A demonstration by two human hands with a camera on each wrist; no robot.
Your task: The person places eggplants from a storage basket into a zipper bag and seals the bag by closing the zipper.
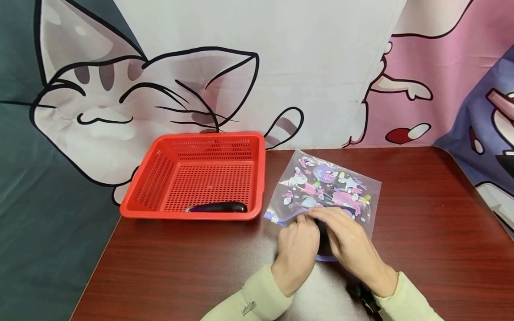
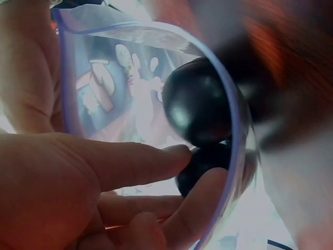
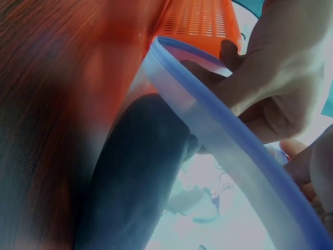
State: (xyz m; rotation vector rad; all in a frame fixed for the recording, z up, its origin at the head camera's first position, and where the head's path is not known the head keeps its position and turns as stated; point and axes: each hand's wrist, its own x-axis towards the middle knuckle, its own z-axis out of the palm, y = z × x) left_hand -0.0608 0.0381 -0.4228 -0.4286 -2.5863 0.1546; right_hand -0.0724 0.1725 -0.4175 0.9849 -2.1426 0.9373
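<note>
A clear zip bag (image 1: 321, 178) with cartoon prints and a purple rim lies on the table, its mouth toward me. Inside it are two dark, rounded eggplants, one larger in view (image 2: 195, 99) and one below it (image 2: 200, 169). My left hand (image 1: 299, 245) reaches into the mouth, thumb and fingers pinching the lower eggplant's end. At the far side of the opening, my right hand (image 1: 353, 245) grips the bag by its rim. One eggplant's long dark body (image 3: 140, 172) shows through the plastic. The fingertips of my right hand are partly hidden.
Left of the bag stands a red perforated basket (image 1: 261, 178) with another eggplant (image 1: 221, 207) along its near side. A cartoon-printed cloth (image 1: 321, 67) hangs behind the dark red wooden table (image 1: 180, 263). A black strap (image 1: 364, 298) is on my right wrist.
</note>
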